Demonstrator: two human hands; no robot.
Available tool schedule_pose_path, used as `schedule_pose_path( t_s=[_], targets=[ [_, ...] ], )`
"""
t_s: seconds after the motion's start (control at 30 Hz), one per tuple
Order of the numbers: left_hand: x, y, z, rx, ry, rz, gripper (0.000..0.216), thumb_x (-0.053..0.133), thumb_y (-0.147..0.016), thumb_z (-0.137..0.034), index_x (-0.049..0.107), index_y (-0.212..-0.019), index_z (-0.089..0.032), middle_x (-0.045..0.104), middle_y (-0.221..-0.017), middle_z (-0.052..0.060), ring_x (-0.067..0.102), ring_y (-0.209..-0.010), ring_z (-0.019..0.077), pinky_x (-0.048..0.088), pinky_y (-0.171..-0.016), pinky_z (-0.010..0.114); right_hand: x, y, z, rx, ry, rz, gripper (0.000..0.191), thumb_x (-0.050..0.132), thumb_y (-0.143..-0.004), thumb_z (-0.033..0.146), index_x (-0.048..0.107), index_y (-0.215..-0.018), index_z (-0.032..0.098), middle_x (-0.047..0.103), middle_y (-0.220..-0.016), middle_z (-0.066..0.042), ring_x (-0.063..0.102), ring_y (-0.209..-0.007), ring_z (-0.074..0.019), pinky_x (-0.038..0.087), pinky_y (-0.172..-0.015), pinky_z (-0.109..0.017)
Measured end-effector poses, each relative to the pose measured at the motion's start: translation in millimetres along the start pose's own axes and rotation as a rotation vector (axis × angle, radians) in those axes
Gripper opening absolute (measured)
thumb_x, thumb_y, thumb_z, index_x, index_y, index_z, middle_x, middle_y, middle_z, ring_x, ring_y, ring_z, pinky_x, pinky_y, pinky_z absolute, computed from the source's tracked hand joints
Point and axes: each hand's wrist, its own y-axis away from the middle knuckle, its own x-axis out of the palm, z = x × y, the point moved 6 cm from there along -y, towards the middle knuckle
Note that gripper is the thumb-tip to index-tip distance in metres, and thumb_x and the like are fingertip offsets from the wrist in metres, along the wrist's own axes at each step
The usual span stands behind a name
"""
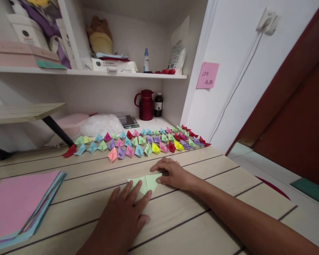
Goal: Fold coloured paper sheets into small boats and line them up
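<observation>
A light green sheet of folded paper lies on the slatted wooden table, roughly triangular with a crease down its middle. My left hand rests flat with spread fingers, its fingertips on the paper's left and lower part. At the right corner, the thumb of my right hand touches the paper, while its other fingers curve over the table beyond, apart from the thumb. Behind both hands stand several rows of small folded paper boats in many colours, among them a yellow boat and a blue boat.
To the left lies a stack of coloured paper, pink on top. A dark red jug and a dark bottle stand in the cabinet behind the boats. A small raised shelf on black legs is at the left.
</observation>
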Motion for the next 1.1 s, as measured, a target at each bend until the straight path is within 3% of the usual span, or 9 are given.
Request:
schedule_pose_path(
  t_s=[0.17,0.27,0.47,0.7,0.8,0.9,0.97,1.1],
  targets=[
    [-2,5,0,0.023,0.024,-0.055,0.054,0.058,-0.084,-0.033,0.045,-0.136,-0.041,0.034,-0.151,0.004,0.031,-0.138,0.0365,0.029,-0.105,0.062,-1,-10,10,0.019,0.002,0.073,0.03,0.06,-0.083,0.043,0.068,-0.108,0.027,0.061,-0.101,-0.006,0.052,-0.101,-0.0242,0.037,-0.088,-0.037],
    [-2,9,1,0.045,0.039,-0.104,0.054,0.059,-0.084,-0.034,0.046,-0.135,-0.041,0.036,-0.151,0.005,0.032,-0.137,0.0369,0.028,-0.105,0.063,2,-18,26,0.006,0.065,0.149,0.04,0.069,-0.074,0.05,0.069,-0.105,0.025,0.061,-0.099,-0.006,0.053,-0.097,-0.0246,0.038,-0.085,-0.036],
    [-4,11,2,0.121,0.091,-0.216,0.043,0.058,-0.085,-0.041,0.056,-0.128,-0.04,0.047,-0.145,0.007,0.04,-0.134,0.0345,0.027,-0.106,0.061,14,-25,42,0.066,0.097,0.164,0.032,0.082,-0.056,0.036,0.067,-0.08,0.021,0.061,-0.084,0.0,0.054,-0.083,-0.0203,0.035,-0.074,-0.031],
    [-9,7,0,0.207,0.14,-0.422,0.028,0.059,-0.084,-0.028,0.066,-0.111,-0.033,0.061,-0.13,0.006,0.055,-0.119,0.027,0.027,-0.108,0.057,26,-24,16,0.11,-0.217,0.083,0.027,0.079,-0.056,0.03,0.06,-0.069,0.017,0.057,-0.071,0.003,0.049,-0.067,-0.0127,0.032,-0.061,-0.024],
    [-18,3,16,0.078,0.35,-0.537,0.025,0.054,-0.084,-0.021,0.067,-0.104,-0.028,0.065,-0.122,0.007,0.059,-0.112,0.025,0.035,-0.103,0.052,27,-19,11,0.16,-0.39,0.05,0.026,0.078,-0.058,0.032,0.059,-0.068,0.017,0.054,-0.064,0.004,0.046,-0.061,-0.0112,0.032,-0.058,-0.024],
    [-20,4,54,-0.287,0.729,-0.669,0.024,0.051,-0.085,-0.031,0.063,-0.103,-0.021,0.07,-0.106,0.01,0.066,-0.094,0.0248,0.049,-0.085,0.043,23,-13,16,0.201,-0.641,-0.027,0.034,0.079,-0.059,0.038,0.054,-0.065,0.017,0.049,-0.061,0.005,0.041,-0.057,-0.0099,0.029,-0.054,-0.023],
    [-14,7,72,-0.474,0.965,-0.699,0.032,0.053,-0.083,-0.043,0.059,-0.103,-0.019,0.071,-0.096,0.009,0.068,-0.084,0.0251,0.05,-0.078,0.04,19,-11,23,0.201,-0.796,-0.086,0.038,0.079,-0.059,0.041,0.05,-0.064,0.017,0.046,-0.059,0.005,0.039,-0.055,-0.0093,0.027,-0.053,-0.023],
    [-12,8,72,-0.436,1.174,-0.682,0.041,0.055,-0.08,-0.053,0.061,-0.101,-0.019,0.071,-0.091,0.007,0.067,-0.09,0.0257,0.048,-0.083,0.038,12,-8,35,0.176,-1.0,-0.193,0.042,0.081,-0.059,0.043,0.049,-0.066,0.017,0.048,-0.063,0.005,0.039,-0.057,-0.0092,0.028,-0.055,-0.023]
  ],
)
